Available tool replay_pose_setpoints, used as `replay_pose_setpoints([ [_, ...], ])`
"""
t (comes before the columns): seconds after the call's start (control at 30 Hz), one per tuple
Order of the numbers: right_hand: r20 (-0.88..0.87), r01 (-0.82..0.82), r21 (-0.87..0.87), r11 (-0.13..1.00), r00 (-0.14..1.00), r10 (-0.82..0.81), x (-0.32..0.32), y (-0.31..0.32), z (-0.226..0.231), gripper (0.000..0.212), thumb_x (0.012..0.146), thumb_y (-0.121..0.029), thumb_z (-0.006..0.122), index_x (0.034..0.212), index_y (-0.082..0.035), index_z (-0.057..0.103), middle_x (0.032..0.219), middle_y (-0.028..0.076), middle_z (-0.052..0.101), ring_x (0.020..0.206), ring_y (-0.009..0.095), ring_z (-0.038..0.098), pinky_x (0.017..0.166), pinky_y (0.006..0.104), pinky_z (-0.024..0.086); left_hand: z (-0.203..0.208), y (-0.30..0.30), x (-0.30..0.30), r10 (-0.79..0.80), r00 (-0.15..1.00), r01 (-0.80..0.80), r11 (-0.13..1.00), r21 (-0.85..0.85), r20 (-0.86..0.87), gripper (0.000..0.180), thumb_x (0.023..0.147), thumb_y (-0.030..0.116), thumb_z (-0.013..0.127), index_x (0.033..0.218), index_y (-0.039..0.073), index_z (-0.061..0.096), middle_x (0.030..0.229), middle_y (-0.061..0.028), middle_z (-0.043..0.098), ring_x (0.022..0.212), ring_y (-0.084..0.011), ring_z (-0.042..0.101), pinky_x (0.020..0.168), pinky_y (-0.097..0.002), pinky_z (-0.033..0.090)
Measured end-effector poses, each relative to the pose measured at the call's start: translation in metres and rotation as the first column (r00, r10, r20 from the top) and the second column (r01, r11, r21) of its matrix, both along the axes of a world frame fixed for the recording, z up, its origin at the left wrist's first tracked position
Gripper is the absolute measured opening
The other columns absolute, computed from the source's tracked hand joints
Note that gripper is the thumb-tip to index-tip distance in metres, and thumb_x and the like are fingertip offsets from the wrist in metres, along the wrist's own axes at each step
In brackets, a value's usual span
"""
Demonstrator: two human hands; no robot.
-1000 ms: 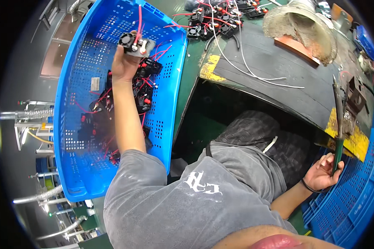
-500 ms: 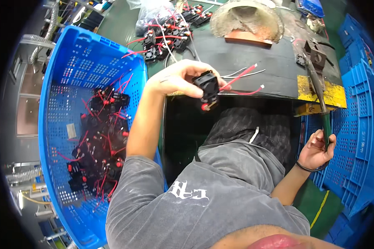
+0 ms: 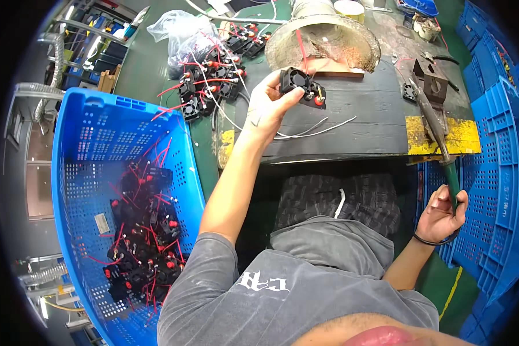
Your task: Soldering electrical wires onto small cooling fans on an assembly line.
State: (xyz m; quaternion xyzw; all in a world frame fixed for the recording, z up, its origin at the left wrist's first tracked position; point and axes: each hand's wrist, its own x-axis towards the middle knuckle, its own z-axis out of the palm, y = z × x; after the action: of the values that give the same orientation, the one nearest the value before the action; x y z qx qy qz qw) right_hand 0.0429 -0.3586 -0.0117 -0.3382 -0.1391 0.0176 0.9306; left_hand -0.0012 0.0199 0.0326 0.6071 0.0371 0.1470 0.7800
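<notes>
My left hand grips a small black cooling fan between thumb and fingers, above the dark work mat. Red wires rise from the fan toward the fume hood, and a red-tipped part sits at its right side. Down at the right, my right hand is closed around the green handle of a soldering iron. The iron's long metal shaft slants up and away over the yellow, worn table corner, beside a brown metal bracket. Its tip is hard to make out against the bracket.
A funnel-shaped fume hood stands behind the mat. More wired fans lie heaped at the back left by a clear plastic bag. The blue crate on my left holds many fans. Stacked blue crates stand on the right.
My left hand has moved forward with the fan, from the table's front edge to near the fume hood, and the fan has turned. The right hand keeps its hold on the iron.
</notes>
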Motion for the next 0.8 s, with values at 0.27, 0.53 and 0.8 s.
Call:
replay_pose_setpoints([
  [0.27,-0.010,-0.014,-0.041,0.999,1.000,0.014,0.009,0.012,-0.005,0.027,0.095,-0.030,0.046,0.102,-0.007,0.059,0.078,0.014,0.054,0.062,0.018,0.049,0.044,0.0220,0.038,-0.017,-0.018,0.048,0.062,0.997,-0.066,0.989,-0.136,-0.035,0.036,0.084,0.003,0.064,0.119,0.001,0.054,0.109,-0.0046,0.062,0.097,-0.0122,0.060,0.087,-0.0281,0.049],
  [0.53,-0.009,-0.027,-0.072,0.997,1.000,0.027,0.014,0.016,0.001,0.024,0.095,-0.031,0.047,0.096,-0.008,0.054,0.077,0.014,0.055,0.061,0.018,0.049,0.043,0.0214,0.038,-0.033,-0.018,0.071,0.035,0.997,-0.053,0.958,-0.281,-0.070,0.042,0.085,0.009,0.065,0.123,0.000,0.047,0.110,-0.0084,0.061,0.100,-0.0162,0.061,0.087,-0.0298,0.050],
  [0.8,-0.006,-0.050,-0.072,0.996,0.999,0.049,0.019,0.020,0.003,0.025,0.095,-0.031,0.047,0.095,-0.007,0.054,0.077,0.015,0.055,0.059,0.017,0.047,0.043,0.0212,0.037,-0.053,-0.002,0.064,0.293,0.948,-0.261,0.939,0.223,-0.123,0.051,0.076,0.005,0.074,0.120,-0.006,0.050,0.099,-0.0136,0.062,0.069,-0.0147,0.064,0.062,-0.0258,0.054],
])
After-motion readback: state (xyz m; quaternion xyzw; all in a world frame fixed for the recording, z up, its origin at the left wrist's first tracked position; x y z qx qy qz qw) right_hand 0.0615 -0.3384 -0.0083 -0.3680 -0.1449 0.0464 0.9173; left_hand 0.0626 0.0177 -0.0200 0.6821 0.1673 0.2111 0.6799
